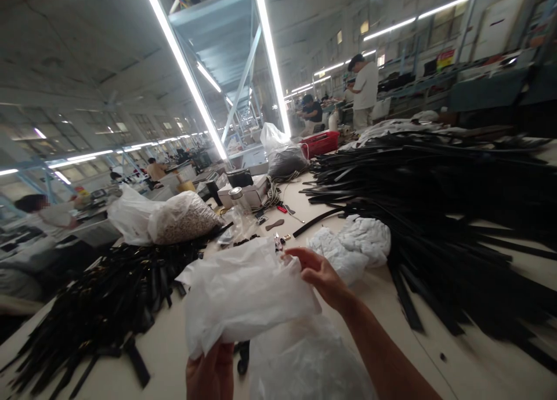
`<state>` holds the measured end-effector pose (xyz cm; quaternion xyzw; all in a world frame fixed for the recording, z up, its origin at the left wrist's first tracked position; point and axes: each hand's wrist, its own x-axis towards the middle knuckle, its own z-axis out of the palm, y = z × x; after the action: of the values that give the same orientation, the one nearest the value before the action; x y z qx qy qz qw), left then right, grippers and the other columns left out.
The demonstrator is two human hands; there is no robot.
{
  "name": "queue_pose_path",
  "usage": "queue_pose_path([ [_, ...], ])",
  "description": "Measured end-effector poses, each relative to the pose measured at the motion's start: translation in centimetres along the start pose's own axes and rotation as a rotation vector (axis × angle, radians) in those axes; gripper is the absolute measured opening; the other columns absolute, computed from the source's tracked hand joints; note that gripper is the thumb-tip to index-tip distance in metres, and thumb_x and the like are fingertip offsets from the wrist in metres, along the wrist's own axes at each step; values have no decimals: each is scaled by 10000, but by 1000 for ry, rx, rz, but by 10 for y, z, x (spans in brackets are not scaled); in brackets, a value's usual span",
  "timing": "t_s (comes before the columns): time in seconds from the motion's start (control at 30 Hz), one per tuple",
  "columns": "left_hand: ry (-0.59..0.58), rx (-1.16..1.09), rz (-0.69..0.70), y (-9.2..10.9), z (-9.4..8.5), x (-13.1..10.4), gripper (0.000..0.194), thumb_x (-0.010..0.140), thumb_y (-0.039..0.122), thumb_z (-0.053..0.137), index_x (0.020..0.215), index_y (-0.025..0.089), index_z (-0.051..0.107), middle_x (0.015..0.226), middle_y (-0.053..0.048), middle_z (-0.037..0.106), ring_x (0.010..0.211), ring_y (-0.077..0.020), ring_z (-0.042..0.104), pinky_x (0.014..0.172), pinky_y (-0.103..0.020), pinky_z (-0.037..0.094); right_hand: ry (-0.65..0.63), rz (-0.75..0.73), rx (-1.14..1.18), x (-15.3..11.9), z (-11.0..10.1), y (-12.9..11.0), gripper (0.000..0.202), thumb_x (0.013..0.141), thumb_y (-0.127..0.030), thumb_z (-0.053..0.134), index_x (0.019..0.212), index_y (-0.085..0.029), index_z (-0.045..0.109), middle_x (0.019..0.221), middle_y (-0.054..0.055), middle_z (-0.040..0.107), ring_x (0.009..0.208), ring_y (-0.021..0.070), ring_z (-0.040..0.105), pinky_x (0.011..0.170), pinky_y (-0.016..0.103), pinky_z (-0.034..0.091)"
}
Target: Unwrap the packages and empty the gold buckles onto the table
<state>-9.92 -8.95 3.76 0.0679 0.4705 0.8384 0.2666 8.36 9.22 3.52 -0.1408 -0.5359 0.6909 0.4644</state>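
Note:
A white, crinkled plastic bag (248,290) is held up over the table between my two hands. My left hand (211,371) grips its lower left edge, fingers closed and partly behind the plastic. At the upper right corner, my right hand (319,275) pinches the bag between thumb and fingers. Below it, a second translucent bag (304,359) lies close to my body. What the bags contain cannot be made out. A bundled white cloth (365,240) rests on the table just beyond my right hand.
Black strips (456,197) cover the right side of the table (174,353); more black pieces (108,295) pile at the left. Behind are a filled plastic bag (187,217), a glass jar (239,206), a white box (246,191) and a red bin (319,143). People work farther back.

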Motion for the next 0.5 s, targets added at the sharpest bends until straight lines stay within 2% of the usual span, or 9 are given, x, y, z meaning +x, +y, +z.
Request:
queue_pose_path([
  [0.07,15,-8,-12,0,3,-1,429,538,246,916,931,259,744,835,9,776,792,-199,744,692,-215,623,16,42,-155,1,0,5,351,666,-485,808,869,-204,752,753,32,698,622,160,573,551,257,434],
  [0.13,66,-15,-29,4,7,-1,313,674,240,844,969,257,742,908,5,778,832,-182,738,714,-206,620,115,21,-256,4,-2,10,276,701,-461,767,753,-192,732,571,-10,600,511,126,490,484,238,377],
  [0.2,126,-20,-29,14,10,2,204,817,224,720,1017,263,737,951,6,774,848,-163,732,701,-186,615,277,-51,-376,8,-8,14,286,741,-481,707,758,-196,719,508,-31,540,452,121,445,451,243,365],
  [0.27,155,-43,2,26,10,7,216,904,210,606,1069,280,726,990,14,769,878,-152,725,683,-165,610,444,-130,-529,10,-17,15,250,765,-453,672,764,-205,705,501,-33,526,442,131,433,466,265,394],
  [0.33,172,-65,50,40,8,13,265,930,192,556,1117,303,708,1042,34,759,932,-144,712,682,-145,604,560,-200,-642,12,-26,13,161,773,-371,643,785,-221,699,612,1,602,558,178,525,597,311,474],
  [0.4,208,-60,79,52,4,16,308,918,166,564,1155,318,688,1068,53,752,975,-140,700,675,-125,595,616,-259,-694,12,-33,11,142,783,-270,578,839,-228,702,849,54,683,819,237,614,823,362,495],
  [0.43,223,-43,82,57,1,17,331,904,151,576,1173,316,677,1064,55,752,981,-140,698,671,-119,591,603,-265,-783,12,-34,10,203,805,-220,519,891,-222,703,989,75,690,956,246,614,919,370,468],
  [0.5,222,-10,81,64,-5,15,370,886,124,582,1204,297,658,1032,46,758,955,-139,705,673,-121,588,468,-195,-1063,11,-33,11,327,835,-117,418,987,-193,697,1176,96,658,1105,221,587,1005,346,423],
])
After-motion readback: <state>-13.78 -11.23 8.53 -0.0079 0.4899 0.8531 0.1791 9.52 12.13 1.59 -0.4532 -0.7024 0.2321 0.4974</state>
